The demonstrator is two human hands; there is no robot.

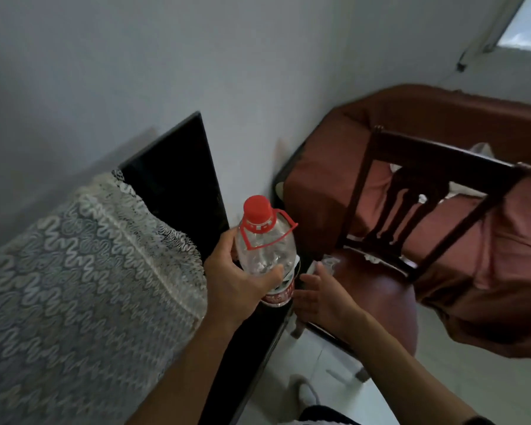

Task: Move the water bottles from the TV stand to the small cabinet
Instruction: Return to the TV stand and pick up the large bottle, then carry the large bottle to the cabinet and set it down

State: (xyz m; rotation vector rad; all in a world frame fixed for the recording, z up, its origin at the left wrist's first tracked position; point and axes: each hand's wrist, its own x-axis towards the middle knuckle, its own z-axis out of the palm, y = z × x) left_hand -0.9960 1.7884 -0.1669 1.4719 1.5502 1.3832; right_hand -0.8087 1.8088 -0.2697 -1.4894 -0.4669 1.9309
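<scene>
The left hand [236, 277] grips a clear water bottle [265, 250] around its middle, thumb across the front, holding it upright in the air (red cap, red carry loop hanging at the neck). The right hand [318, 297] hovers just beside the bottle's base, fingers straight and loose, holding nothing. Under them runs the dark TV stand [258, 338], a lace cloth [83, 271] draped over the television [178, 185]; a wooden chair [411, 210] stands near.

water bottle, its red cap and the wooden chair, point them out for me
water bottle [262, 250], head view, on the clear crinkled body above the left hand's thumb
red cap [257, 207], head view, on the top of the cap
wooden chair [411, 194], head view, on the carved centre slat of the backrest
</scene>
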